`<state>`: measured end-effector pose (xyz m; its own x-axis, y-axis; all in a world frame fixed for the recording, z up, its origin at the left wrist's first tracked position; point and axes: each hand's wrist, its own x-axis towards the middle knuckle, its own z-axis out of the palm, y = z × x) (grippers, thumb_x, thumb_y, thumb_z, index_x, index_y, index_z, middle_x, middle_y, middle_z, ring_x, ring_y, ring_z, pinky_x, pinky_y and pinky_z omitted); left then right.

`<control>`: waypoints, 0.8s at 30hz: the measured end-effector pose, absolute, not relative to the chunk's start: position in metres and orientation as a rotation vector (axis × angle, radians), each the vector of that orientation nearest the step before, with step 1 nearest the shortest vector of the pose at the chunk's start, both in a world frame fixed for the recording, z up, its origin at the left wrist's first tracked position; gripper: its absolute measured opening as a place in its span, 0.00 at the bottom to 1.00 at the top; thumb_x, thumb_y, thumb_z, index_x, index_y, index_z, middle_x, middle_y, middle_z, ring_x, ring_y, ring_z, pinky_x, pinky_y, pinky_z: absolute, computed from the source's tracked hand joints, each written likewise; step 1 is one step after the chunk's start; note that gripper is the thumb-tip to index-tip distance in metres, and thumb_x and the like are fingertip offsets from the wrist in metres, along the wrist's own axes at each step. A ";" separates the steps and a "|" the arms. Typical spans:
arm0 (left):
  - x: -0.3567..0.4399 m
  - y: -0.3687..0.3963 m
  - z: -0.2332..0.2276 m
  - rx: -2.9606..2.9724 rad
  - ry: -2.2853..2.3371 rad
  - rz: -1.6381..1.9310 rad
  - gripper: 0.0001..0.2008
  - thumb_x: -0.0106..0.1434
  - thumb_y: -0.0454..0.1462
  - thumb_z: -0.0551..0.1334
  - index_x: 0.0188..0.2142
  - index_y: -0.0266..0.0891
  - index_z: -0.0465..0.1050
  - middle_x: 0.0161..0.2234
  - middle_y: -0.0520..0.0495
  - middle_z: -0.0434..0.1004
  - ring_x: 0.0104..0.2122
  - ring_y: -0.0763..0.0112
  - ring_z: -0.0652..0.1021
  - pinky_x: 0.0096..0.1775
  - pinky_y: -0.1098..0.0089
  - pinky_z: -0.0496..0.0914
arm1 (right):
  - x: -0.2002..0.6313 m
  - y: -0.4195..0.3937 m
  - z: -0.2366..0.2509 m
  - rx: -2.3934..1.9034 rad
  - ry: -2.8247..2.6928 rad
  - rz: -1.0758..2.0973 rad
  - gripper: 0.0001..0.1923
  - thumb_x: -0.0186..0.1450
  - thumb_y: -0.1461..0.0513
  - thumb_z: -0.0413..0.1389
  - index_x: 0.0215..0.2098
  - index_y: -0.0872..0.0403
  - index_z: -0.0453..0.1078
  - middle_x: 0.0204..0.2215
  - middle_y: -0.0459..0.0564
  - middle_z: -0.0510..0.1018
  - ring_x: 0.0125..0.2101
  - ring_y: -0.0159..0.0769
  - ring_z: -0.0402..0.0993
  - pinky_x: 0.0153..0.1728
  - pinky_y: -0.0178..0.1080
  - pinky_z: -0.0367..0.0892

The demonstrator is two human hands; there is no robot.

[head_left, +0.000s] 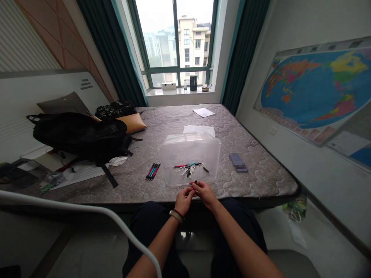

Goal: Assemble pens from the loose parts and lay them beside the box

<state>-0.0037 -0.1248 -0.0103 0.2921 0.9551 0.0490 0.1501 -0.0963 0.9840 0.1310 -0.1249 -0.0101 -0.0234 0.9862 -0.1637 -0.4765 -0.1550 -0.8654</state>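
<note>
A small dark pen part sat pinched between the fingertips of both hands, just at the near edge of the mattress; it was too small to make out clearly, and how much of it the fingers covered could not be told. The left hand and the right hand met over it, fingers curled inward and touching, forearms coming up from the lap with a band on the left wrist. Just beyond the hands stood a clear plastic box holding loose pens, blurred through its wall; to the left of the hands lay a bundle of pens; farther left a black backpack; to the right a blurred dark-blue object. Beyond rose a window; a world map on the right wall was cut off by the frame.
</note>
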 end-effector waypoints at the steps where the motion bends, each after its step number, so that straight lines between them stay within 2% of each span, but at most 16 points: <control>1: -0.004 -0.122 -0.010 1.499 1.076 0.975 0.17 0.63 0.47 0.60 0.37 0.35 0.76 0.31 0.44 0.80 0.33 0.64 0.79 0.40 0.66 0.71 | 0.131 -0.120 -0.012 -0.960 -0.724 1.487 0.17 0.52 0.54 0.69 0.33 0.57 0.75 0.29 0.47 0.77 0.28 0.31 0.71 0.28 0.31 0.63; 4: -0.004 -0.108 -0.010 1.438 1.105 1.025 0.16 0.61 0.47 0.61 0.36 0.35 0.75 0.31 0.44 0.80 0.30 0.66 0.79 0.34 0.69 0.71 | 0.129 -0.102 -0.008 -0.938 -0.754 1.505 0.18 0.52 0.53 0.68 0.35 0.55 0.75 0.31 0.47 0.77 0.29 0.32 0.72 0.28 0.32 0.64; 7: -0.005 -0.086 -0.009 1.327 1.098 0.998 0.18 0.61 0.49 0.61 0.37 0.35 0.74 0.29 0.46 0.79 0.22 0.70 0.77 0.25 0.72 0.67 | 0.127 -0.080 0.005 -0.835 -0.837 1.634 0.22 0.59 0.49 0.62 0.47 0.51 0.74 0.44 0.53 0.77 0.43 0.40 0.74 0.34 0.36 0.67; 9: -0.004 -0.068 -0.008 1.279 1.070 0.971 0.18 0.61 0.49 0.61 0.37 0.36 0.73 0.30 0.46 0.80 0.21 0.71 0.77 0.24 0.73 0.66 | 0.129 -0.061 0.011 -0.804 -0.867 1.687 0.22 0.61 0.48 0.60 0.49 0.50 0.73 0.48 0.54 0.76 0.47 0.42 0.72 0.36 0.37 0.68; 11: -0.001 -0.049 -0.006 1.235 1.029 0.934 0.17 0.60 0.49 0.62 0.36 0.36 0.73 0.31 0.45 0.80 0.23 0.69 0.79 0.26 0.72 0.68 | 0.133 -0.041 0.012 -0.858 -0.898 1.652 0.21 0.60 0.48 0.60 0.46 0.52 0.74 0.46 0.54 0.77 0.45 0.42 0.73 0.33 0.35 0.68; 13: 0.004 -0.034 -0.002 1.188 0.980 0.876 0.17 0.60 0.49 0.63 0.36 0.36 0.72 0.32 0.44 0.81 0.26 0.66 0.80 0.29 0.69 0.71 | 0.139 -0.023 0.008 -0.950 -0.927 1.556 0.19 0.59 0.49 0.62 0.40 0.53 0.76 0.40 0.52 0.79 0.37 0.38 0.74 0.29 0.33 0.65; 15: 0.009 -0.024 0.001 1.155 0.976 0.832 0.17 0.60 0.48 0.64 0.38 0.36 0.72 0.32 0.43 0.81 0.27 0.63 0.81 0.30 0.68 0.72 | 0.147 -0.009 0.004 -1.012 -0.950 1.495 0.17 0.58 0.50 0.63 0.36 0.54 0.75 0.33 0.48 0.78 0.29 0.32 0.71 0.26 0.32 0.63; 17: 0.011 -0.019 0.003 1.158 0.999 0.809 0.17 0.61 0.48 0.62 0.39 0.36 0.73 0.33 0.43 0.81 0.26 0.64 0.81 0.29 0.68 0.72 | 0.155 -0.002 0.001 -1.017 -0.956 1.515 0.15 0.58 0.51 0.64 0.34 0.54 0.75 0.28 0.45 0.76 0.25 0.30 0.68 0.26 0.32 0.62; 20: 0.011 -0.016 0.002 1.131 1.039 0.786 0.16 0.61 0.47 0.63 0.38 0.35 0.73 0.32 0.44 0.81 0.27 0.65 0.81 0.30 0.69 0.72 | 0.162 0.000 0.001 -1.010 -0.937 1.587 0.13 0.59 0.52 0.64 0.36 0.53 0.76 0.33 0.47 0.77 0.32 0.33 0.71 0.34 0.35 0.66; 22: 0.009 -0.016 -0.001 1.084 1.058 0.769 0.15 0.61 0.46 0.63 0.38 0.35 0.73 0.32 0.44 0.81 0.27 0.65 0.81 0.30 0.70 0.72 | 0.165 0.000 0.002 -0.999 -0.935 1.698 0.16 0.62 0.51 0.60 0.42 0.52 0.76 0.40 0.50 0.78 0.41 0.37 0.72 0.42 0.38 0.67; 24: 0.008 -0.017 -0.004 1.043 1.047 0.752 0.16 0.62 0.47 0.62 0.39 0.35 0.72 0.33 0.44 0.82 0.27 0.65 0.81 0.30 0.70 0.71 | 0.166 0.000 0.003 -1.007 -0.947 1.761 0.18 0.63 0.50 0.59 0.46 0.51 0.76 0.43 0.51 0.77 0.43 0.38 0.72 0.44 0.39 0.66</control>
<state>0.0082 -0.0166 -0.0038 0.3431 0.8836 -0.3188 -0.0202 0.3463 0.9379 0.1658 -0.0004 0.0027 -0.2915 0.9257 -0.2410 -0.3093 -0.3296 -0.8920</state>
